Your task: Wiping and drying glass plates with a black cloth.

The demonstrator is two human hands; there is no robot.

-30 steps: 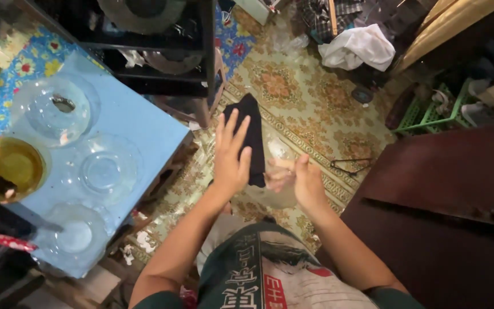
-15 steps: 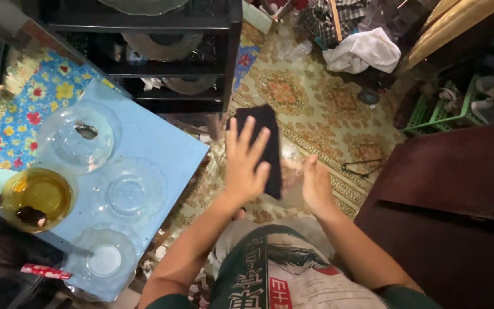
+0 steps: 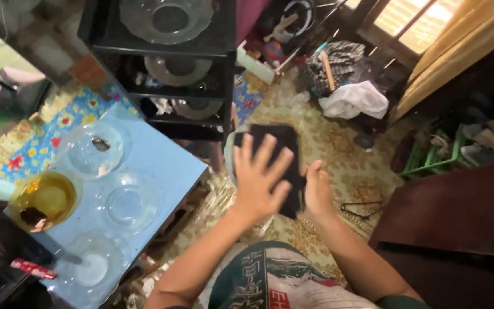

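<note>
My left hand (image 3: 261, 183) lies flat with spread fingers on a black cloth (image 3: 284, 137), pressing it against a clear glass dish. Only the dish's pale rim (image 3: 229, 154) shows, to the left of the cloth. My right hand (image 3: 317, 191) grips the dish's right edge from the side, thumb up, touching the cloth. Both hands are raised in front of my chest, above the patterned floor mat (image 3: 350, 166).
At the left, a blue table (image 3: 161, 154) holds three clear glass dishes (image 3: 91, 150) and an amber bowl (image 3: 44, 200). A black rack (image 3: 227, 68) with more glass dishes stands behind it. Dark wooden furniture (image 3: 464, 229) fills the right. A white cloth (image 3: 353, 100) and a green crate (image 3: 430, 160) lie on the floor.
My hands, cloth and dish have come up and slightly right. The cloth now looks wider under my left palm. The view has tilted up, showing more of the rack.
</note>
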